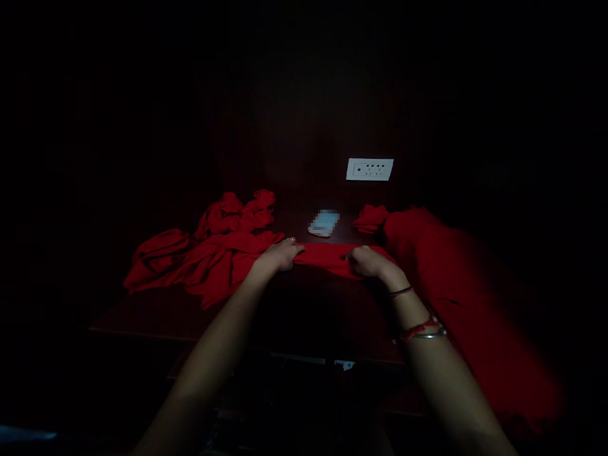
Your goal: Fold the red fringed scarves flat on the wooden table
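A strip of red cloth [323, 255] stretches between my two hands over the dark table. At its left end my left hand [281, 255], with a ring on one finger, is closed on the fabric. My right hand [368, 261] has its fingers curled around the cloth's right end; a dark band, a red cord and a metal bangle circle that forearm. Shadow and the hands themselves hide exactly how the fingertips grip. Just beyond the strip lies a pale, flat rectangular object [324, 223], pixelated in the picture.
Crumpled red cloth [166, 256] heaps on the table's left side. A long red cloth [456, 278] runs along the right and drapes over the front edge, near a small red bundle [372, 217]. A white socket plate [369, 169] is on the back wall. Darkness covers the surroundings.
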Motion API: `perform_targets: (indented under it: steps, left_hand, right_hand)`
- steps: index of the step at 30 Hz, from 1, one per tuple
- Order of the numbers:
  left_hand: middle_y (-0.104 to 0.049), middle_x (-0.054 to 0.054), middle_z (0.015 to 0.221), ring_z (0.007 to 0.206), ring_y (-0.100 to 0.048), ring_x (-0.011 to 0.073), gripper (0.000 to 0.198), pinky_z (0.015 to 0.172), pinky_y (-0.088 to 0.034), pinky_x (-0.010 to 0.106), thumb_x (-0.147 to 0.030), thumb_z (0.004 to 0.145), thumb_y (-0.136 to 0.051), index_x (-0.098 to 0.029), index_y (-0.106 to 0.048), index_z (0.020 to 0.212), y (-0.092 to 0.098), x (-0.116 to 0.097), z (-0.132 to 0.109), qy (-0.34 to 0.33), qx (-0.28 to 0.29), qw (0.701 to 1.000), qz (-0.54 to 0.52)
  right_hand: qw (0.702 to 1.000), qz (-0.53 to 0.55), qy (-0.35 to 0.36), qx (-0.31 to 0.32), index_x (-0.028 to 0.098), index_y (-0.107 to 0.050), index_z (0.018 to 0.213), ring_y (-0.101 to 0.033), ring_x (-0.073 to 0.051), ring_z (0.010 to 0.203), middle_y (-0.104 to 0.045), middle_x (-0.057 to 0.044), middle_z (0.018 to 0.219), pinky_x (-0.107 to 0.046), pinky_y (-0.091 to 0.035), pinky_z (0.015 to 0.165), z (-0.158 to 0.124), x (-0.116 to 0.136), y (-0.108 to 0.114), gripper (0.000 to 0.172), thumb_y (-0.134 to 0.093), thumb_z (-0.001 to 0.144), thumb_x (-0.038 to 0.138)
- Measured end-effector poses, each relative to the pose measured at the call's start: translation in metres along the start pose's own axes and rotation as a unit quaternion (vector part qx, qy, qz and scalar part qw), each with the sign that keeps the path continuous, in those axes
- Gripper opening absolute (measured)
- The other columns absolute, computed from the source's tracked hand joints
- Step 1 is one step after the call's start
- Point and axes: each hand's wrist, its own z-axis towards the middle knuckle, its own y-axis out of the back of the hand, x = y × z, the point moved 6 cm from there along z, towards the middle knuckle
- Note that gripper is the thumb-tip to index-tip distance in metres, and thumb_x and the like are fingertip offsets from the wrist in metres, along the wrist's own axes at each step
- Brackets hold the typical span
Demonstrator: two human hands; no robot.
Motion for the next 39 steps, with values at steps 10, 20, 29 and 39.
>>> perform_targets:
  steps: [10, 20, 29, 39]
  left_hand:
    - [-0.056, 0.000, 0.077, 0.069, -0.051, 0.0132, 0.022, 0.062, -0.038, 0.020, -0.031, 0.068, -0.050, -0.019, -0.052, 0.087, 0.000, -0.015, 0.005, -0.115, 0.001, 0.989, -0.092]
    - [-0.021, 0.007, 0.130, 0.118, -0.019, 0.0258, 0.082, 0.092, -0.016, 0.045, -0.021, 0.053, -0.061, -0.030, -0.020, 0.125, -0.007, 0.030, -0.009, 0.088, 0.106, 0.990, -0.045]
    - [-0.054, 0.008, 0.095, 0.089, -0.049, 0.0208, 0.035, 0.080, -0.034, 0.034, -0.014, 0.065, -0.047, -0.019, -0.051, 0.100, -0.002, 0.021, 0.008, 0.013, -0.040, 0.998, -0.037]
    - [-0.048, 0.008, 0.106, 0.100, -0.042, 0.0215, 0.046, 0.082, -0.031, 0.033, -0.047, 0.071, -0.045, -0.020, -0.045, 0.109, 0.020, 0.054, -0.006, 0.078, -0.169, 0.978, -0.088]
  right_hand:
    - [0.981, 0.081, 0.156, -0.079, 0.016, -0.050, 0.106, -0.049, -0.017, 0.091, -0.054, -0.008, 0.102, -0.024, -0.036, 0.076, 0.000, 0.041, 0.005, 0.045, -0.057, 0.065, 0.033]
    - [0.960, 0.085, -0.049, -0.261, 0.016, -0.052, 0.096, -0.051, -0.016, 0.085, -0.058, -0.007, 0.093, -0.023, -0.036, 0.071, -0.015, -0.017, 0.044, 0.025, -0.036, 0.077, 0.017]
    - [0.992, 0.047, -0.019, -0.112, 0.022, -0.038, 0.118, -0.032, -0.026, 0.110, -0.035, -0.010, 0.123, -0.039, -0.027, 0.086, -0.005, 0.001, 0.014, 0.058, -0.056, 0.063, 0.026]
    - [0.984, 0.073, 0.123, -0.109, 0.013, -0.060, 0.084, -0.052, -0.014, 0.081, -0.060, -0.007, 0.086, -0.022, -0.034, 0.073, 0.003, 0.037, 0.009, 0.024, -0.040, 0.071, 0.011]
